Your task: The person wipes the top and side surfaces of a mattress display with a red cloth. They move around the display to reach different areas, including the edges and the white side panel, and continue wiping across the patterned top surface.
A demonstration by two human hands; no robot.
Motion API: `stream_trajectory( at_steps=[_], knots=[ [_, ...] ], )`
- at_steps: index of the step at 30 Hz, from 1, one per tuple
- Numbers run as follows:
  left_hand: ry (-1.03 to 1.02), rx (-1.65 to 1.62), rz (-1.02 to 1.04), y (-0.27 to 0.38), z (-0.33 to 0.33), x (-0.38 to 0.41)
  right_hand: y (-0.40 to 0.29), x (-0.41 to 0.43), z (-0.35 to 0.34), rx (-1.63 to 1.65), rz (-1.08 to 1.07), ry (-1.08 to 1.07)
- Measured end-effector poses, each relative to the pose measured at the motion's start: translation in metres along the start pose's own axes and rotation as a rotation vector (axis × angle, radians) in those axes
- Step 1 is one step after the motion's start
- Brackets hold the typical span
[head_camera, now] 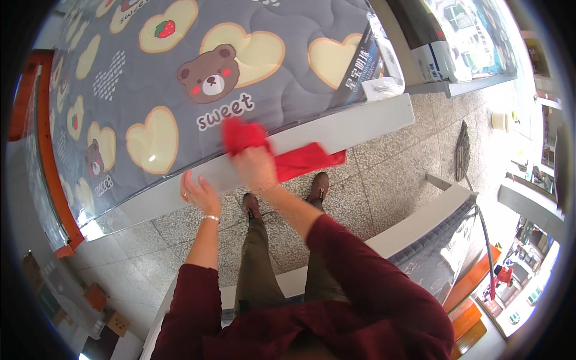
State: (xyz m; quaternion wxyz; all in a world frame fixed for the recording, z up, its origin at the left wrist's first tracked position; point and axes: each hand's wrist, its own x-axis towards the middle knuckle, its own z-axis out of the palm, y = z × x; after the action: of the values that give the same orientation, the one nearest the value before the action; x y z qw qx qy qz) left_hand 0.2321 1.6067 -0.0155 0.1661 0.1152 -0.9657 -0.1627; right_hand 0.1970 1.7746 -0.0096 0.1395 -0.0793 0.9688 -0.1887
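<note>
A red cloth (301,162) is bunched in my right hand (255,166), which is blurred, at the edge of a plastic-wrapped mattress (270,99). Part of the cloth hangs down to the right over the pale bed frame rail (346,128). My left hand (198,191) rests at or just above the same rail, to the left, with its fingers apart and holding nothing. Bears, hearts and strawberries are printed on the grey mattress, with a dark label strip (360,63) at its right corner.
Behind and right of my legs stands another bed frame (418,220) with a wrapped mattress. A mop head (462,150) lies on the speckled tile floor (391,171). An orange-brown wooden bed end (54,180) stands at left. Another person (504,274) is far off at the lower right.
</note>
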Motion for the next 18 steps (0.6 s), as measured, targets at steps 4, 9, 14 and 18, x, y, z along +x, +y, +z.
stream_trajectory(
  at_steps=[4, 9, 14, 18],
  knots=[
    [0.005, 0.18, -0.186, -0.05, -0.027, -0.008, -0.08, -0.003, 0.024, 0.287, -0.413, 0.24],
    [-0.111, 0.36, -0.531, -0.105, -0.031, 0.003, 0.001, -0.005, 0.012, 0.078, -0.457, 0.241],
    [-0.236, 0.349, -0.542, -0.131, -0.01, -0.004, 0.17, -0.043, -0.063, -0.124, 0.013, 0.471],
    [-0.089, 0.247, -0.356, -0.134, -0.003, -0.01, 0.225, -0.059, -0.071, -0.23, 0.151, 0.499]
  ],
)
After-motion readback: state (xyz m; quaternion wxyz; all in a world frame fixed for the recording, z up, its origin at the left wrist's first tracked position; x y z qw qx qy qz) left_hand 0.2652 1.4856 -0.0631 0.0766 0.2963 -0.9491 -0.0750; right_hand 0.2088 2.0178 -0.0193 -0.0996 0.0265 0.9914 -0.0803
